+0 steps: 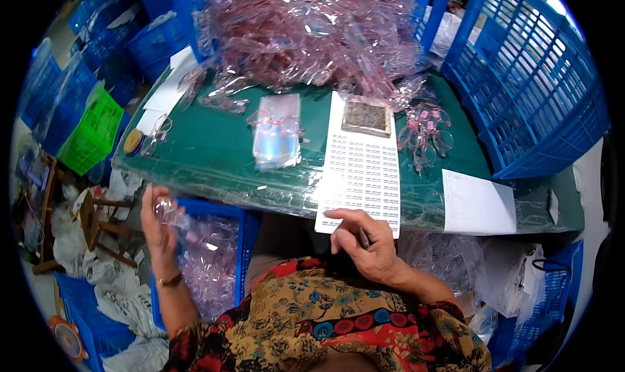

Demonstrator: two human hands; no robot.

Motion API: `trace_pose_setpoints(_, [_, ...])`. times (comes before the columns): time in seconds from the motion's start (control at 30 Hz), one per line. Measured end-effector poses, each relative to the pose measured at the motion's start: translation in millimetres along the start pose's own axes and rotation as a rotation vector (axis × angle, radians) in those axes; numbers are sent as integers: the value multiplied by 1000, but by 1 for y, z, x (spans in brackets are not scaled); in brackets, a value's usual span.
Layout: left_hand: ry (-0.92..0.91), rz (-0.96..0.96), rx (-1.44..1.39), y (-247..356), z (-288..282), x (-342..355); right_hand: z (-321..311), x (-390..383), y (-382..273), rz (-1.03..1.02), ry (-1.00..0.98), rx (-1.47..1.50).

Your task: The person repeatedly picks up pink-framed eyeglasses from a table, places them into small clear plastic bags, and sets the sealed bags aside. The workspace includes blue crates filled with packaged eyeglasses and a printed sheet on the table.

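Note:
My left hand (159, 225) is off the table's left front, above a blue crate of clear bagged items (208, 258). A shiny clear plastic bag (168, 210) is between its fingers and thumb; its contents are hard to make out. By the lower edge of a white label sheet (361, 170), my right hand (371, 245) is curled round a dark pen-like tool (364, 238), index finger reaching over the sheet. Left of the sheet lies a stack of clear plastic sleeves (277, 144) with pink-framed eyeglasses (270, 118) on top.
A dark block (366, 118) sits on the sheet, with several loose eyeglasses (426, 134) to its right. Bagged pink glasses (312, 40) heap up at the back. A blue crate (530, 85) stands right, near white paper (478, 201). A tape roll (133, 142) lies left.

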State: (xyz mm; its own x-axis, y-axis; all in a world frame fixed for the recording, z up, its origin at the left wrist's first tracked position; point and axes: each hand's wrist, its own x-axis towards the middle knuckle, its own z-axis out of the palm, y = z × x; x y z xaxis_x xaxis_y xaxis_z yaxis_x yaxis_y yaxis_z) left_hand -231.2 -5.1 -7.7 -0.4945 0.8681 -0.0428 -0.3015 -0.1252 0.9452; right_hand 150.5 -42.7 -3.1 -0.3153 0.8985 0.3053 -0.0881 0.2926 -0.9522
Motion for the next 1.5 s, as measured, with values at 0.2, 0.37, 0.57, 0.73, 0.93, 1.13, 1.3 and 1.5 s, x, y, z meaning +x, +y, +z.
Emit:
trace_pose_setpoints(0.2, [15, 418, 1139, 22, -33, -33, 3, 4, -2, 4, -2, -45])
trace_pose_setpoints(0.37, [-858, 937, 720, 84, 107, -73, 0, -2, 2, 81, 79, -11])
trace_pose_setpoints(0.57, [-1162, 1455, 123, 117, 171, -105, 11, -8, -17, 208, 150, -35])
trace_pose_setpoints(0.73, [-1169, 1514, 95, 118, 182, -109, 1, -3, -9, 124, 105, 30])
trace_pose_setpoints(0.93, [-1189, 1494, 132, 114, 177, -106, -2, -4, -13, 150, 92, -102])
trace_pose_setpoints(1.13, [-1187, 1501, 146, 111, 188, -102, 0, -2, -11, 91, 78, -10])
trace_pose_setpoints(1.3, [-1172, 1522, 137, 114, 216, -94, -15, -3, -24, 86, -25, -128])
trace_pose_setpoints(1.5, [-1181, 1291, 410, 111, 216, -76, -58, 3, -27, -44, 61, -210])
